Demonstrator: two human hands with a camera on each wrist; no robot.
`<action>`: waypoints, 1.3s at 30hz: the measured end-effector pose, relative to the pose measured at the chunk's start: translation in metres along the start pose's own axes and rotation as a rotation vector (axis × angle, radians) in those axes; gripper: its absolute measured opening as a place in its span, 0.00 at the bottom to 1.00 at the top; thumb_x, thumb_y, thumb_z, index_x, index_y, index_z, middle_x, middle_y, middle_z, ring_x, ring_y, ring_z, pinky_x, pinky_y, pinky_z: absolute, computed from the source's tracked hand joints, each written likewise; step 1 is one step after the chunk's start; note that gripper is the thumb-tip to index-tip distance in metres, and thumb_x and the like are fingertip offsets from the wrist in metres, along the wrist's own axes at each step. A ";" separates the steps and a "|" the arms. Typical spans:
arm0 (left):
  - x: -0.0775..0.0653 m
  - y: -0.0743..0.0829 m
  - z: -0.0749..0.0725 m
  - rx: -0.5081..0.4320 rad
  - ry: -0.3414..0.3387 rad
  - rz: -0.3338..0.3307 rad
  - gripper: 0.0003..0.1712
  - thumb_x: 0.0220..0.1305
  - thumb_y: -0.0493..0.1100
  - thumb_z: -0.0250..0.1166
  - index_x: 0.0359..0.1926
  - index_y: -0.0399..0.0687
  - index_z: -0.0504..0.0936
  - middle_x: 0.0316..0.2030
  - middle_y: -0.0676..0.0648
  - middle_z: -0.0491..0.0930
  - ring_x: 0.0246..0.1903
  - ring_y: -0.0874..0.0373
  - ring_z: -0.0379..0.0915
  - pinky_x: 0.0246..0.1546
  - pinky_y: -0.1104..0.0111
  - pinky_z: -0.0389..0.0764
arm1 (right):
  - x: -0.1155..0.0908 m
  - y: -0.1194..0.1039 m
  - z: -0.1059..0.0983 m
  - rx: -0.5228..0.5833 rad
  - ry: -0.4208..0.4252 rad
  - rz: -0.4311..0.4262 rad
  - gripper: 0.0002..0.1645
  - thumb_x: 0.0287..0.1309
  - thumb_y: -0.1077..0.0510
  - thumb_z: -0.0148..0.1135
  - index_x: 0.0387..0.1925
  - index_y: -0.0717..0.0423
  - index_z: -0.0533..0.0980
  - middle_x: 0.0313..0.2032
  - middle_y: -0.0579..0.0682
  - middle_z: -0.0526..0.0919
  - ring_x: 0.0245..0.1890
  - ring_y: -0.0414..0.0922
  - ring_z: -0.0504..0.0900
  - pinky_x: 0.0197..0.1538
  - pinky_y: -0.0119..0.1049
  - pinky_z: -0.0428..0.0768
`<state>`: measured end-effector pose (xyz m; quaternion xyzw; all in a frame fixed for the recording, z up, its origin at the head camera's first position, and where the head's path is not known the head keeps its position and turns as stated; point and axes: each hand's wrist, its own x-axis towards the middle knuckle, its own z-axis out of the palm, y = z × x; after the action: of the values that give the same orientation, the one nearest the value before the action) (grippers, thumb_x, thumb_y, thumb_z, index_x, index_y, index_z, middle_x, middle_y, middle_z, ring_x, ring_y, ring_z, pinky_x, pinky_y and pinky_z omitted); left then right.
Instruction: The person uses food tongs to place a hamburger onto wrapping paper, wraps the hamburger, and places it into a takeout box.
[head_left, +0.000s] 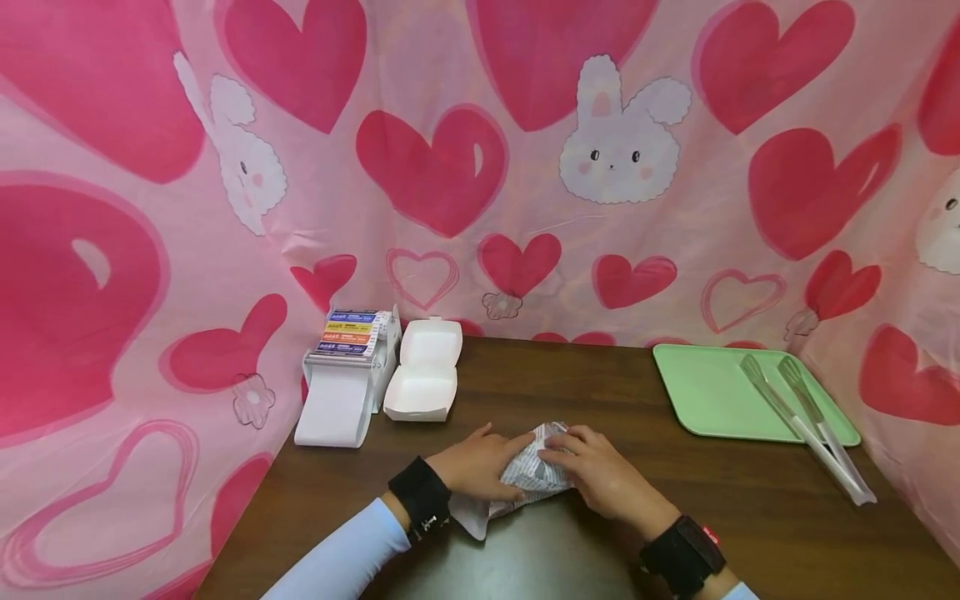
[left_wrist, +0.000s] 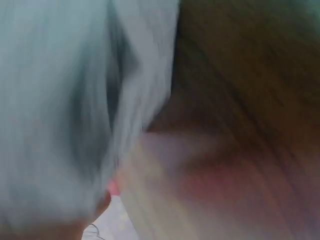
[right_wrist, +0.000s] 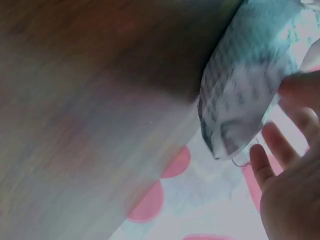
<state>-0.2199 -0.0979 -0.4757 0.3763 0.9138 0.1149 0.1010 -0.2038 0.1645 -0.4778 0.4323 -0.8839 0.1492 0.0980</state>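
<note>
A bundle wrapped in white paper with newspaper-style print (head_left: 542, 471) lies on the dark wooden table, a loose flap of paper at its near left. What is inside it cannot be seen. My left hand (head_left: 476, 467) holds the bundle's left side, thumb on the near side and fingers across the top. From the right, my right hand (head_left: 603, 475) grips it with bent fingers over the top. The right wrist view shows the tapered paper end (right_wrist: 240, 100), with the right hand's outer fingers (right_wrist: 280, 145) apart from it. Blurred paper (left_wrist: 60, 110) fills much of the left wrist view.
An open white clamshell box (head_left: 422, 392) stands at the back left, beside a dispenser (head_left: 348, 342) with colourful labels and a hanging white sheet. At the right, two metal tongs (head_left: 806, 421) lie across a green tray (head_left: 697, 396). A heart-patterned curtain (head_left: 525, 208) surrounds the table.
</note>
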 end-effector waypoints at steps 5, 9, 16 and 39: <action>-0.007 -0.003 -0.003 -0.206 -0.058 -0.040 0.50 0.68 0.72 0.56 0.81 0.55 0.52 0.70 0.47 0.70 0.69 0.53 0.67 0.71 0.47 0.61 | 0.003 0.002 -0.001 -0.016 -0.055 -0.005 0.39 0.54 0.70 0.71 0.65 0.39 0.77 0.62 0.48 0.80 0.64 0.54 0.74 0.66 0.59 0.71; -0.017 -0.009 -0.001 -0.391 -0.072 -0.076 0.38 0.77 0.67 0.45 0.80 0.63 0.52 0.72 0.50 0.67 0.70 0.54 0.64 0.69 0.53 0.66 | 0.005 0.009 0.001 -0.016 -0.028 -0.049 0.36 0.53 0.69 0.72 0.63 0.41 0.79 0.63 0.50 0.80 0.66 0.57 0.74 0.67 0.60 0.68; -0.051 -0.021 0.006 -0.097 0.113 0.125 0.39 0.68 0.34 0.62 0.76 0.53 0.61 0.61 0.48 0.78 0.58 0.58 0.74 0.60 0.62 0.76 | 0.003 0.020 0.010 0.020 0.072 -0.173 0.35 0.48 0.74 0.72 0.59 0.50 0.82 0.61 0.54 0.81 0.64 0.60 0.76 0.62 0.62 0.72; -0.067 0.021 0.016 0.287 0.359 0.647 0.03 0.68 0.51 0.67 0.41 0.64 0.85 0.48 0.57 0.82 0.51 0.64 0.73 0.59 0.71 0.73 | 0.002 0.027 0.011 0.078 0.068 -0.175 0.35 0.50 0.72 0.72 0.59 0.47 0.82 0.61 0.53 0.81 0.66 0.59 0.75 0.63 0.63 0.71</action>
<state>-0.1545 -0.1292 -0.4786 0.6290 0.7579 0.0756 -0.1554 -0.2271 0.1754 -0.4922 0.5062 -0.8323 0.1891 0.1238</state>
